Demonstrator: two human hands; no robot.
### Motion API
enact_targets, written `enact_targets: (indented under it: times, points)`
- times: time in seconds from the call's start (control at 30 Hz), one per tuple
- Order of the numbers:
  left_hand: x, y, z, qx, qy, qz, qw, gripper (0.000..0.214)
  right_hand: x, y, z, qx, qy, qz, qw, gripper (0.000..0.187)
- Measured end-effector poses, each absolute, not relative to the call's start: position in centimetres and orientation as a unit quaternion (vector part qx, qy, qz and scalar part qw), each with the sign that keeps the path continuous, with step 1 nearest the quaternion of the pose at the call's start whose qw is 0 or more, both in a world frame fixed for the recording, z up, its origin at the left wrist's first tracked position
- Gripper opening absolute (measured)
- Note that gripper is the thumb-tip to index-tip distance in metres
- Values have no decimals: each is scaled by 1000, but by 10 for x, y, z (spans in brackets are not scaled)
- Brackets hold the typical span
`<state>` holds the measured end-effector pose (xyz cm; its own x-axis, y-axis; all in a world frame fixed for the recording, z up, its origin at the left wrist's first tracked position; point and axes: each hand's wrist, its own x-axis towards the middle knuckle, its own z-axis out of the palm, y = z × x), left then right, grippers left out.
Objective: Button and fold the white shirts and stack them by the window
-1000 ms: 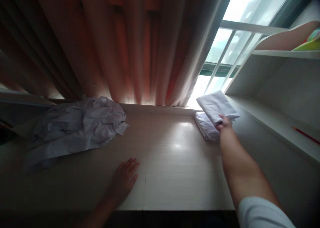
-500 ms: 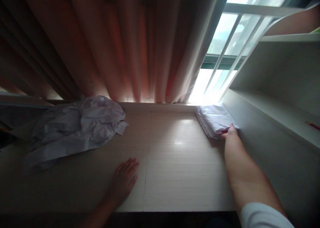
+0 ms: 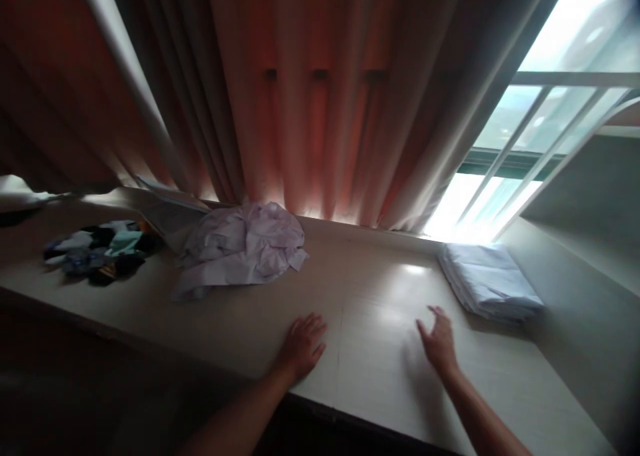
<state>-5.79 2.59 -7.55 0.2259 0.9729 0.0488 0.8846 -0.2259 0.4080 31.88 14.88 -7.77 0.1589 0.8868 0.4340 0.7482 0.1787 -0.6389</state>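
My left hand (image 3: 301,344) lies flat and open on the light wooden tabletop (image 3: 380,369), near its front edge. My right hand (image 3: 439,341) hovers just above the table with its fingers spread and nothing in it. A stack of folded white cloths (image 3: 487,281) rests at the far right, beside the white shelf wall, a hand's width from my right hand. A crumpled pile of pale lilac cloth (image 3: 243,246) lies at the back, left of centre, beyond my left hand.
A heap of dark and teal small garments (image 3: 103,253) lies at the far left. Orange-brown curtains (image 3: 310,109) hang behind the table, with a bright window (image 3: 545,136) at the right. A white shelf unit (image 3: 580,243) closes off the right side.
My right hand let go of the folded white cloth on the stack and drew back toward me. The view swung left, revealing the small garments. My left hand stayed flat.
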Motion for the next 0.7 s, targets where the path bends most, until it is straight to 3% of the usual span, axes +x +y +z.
enact_targets:
  times: [0.07, 0.17, 0.27, 0.4, 0.53, 0.7]
  points:
    - [-63, 28, -78, 765, 598, 188, 147, 41, 266, 103, -105, -629, -717, 119, 275, 62]
    - [-89, 40, -66, 731, 634, 235, 89, 34, 218, 43, -126, -598, -772, 102, 190, 53]
    - [-141, 59, -34, 626, 754, 194, -30, 45, 206, 14, -123, -570, -797, 73, 186, 50]
    - [-218, 81, 6, 527, 826, 191, -56, 66, 209, 12, -114, -584, -779, 53, 222, 51]
    - [-258, 91, 23, 503, 845, 176, -44, 37, 208, 16, -114, -585, -777, 52, 226, 49]
    - [-260, 107, 32, 518, 835, 181, -23, 38, 207, 14, -117, -581, -779, 57, 230, 45]
